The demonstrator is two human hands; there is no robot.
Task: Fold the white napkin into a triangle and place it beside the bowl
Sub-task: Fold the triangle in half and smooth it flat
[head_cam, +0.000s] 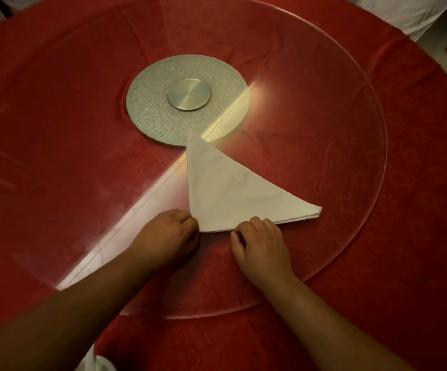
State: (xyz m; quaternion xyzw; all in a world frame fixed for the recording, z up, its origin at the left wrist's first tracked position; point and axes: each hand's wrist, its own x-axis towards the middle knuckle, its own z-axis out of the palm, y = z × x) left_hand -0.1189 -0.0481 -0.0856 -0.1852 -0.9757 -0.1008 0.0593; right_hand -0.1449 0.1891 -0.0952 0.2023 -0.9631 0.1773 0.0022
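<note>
The white napkin (230, 188) lies folded as a triangle on the glass turntable (350, 183), one tip pointing away toward the silver hub, another tip to the right. My left hand (170, 232) is curled at the napkin's near-left corner, fingers touching its edge. My right hand (259, 242) rests on the near edge, fingertips pinching the cloth. No bowl is fully in view; only a white rim-like shape (101, 364) shows at the bottom edge, partly hidden by my left forearm.
A round table under a red cloth (417, 236) carries the clear glass disc. A speckled silver hub (163, 108) with a metal cap sits at its centre. White-covered chairs (415, 12) stand beyond the far edge.
</note>
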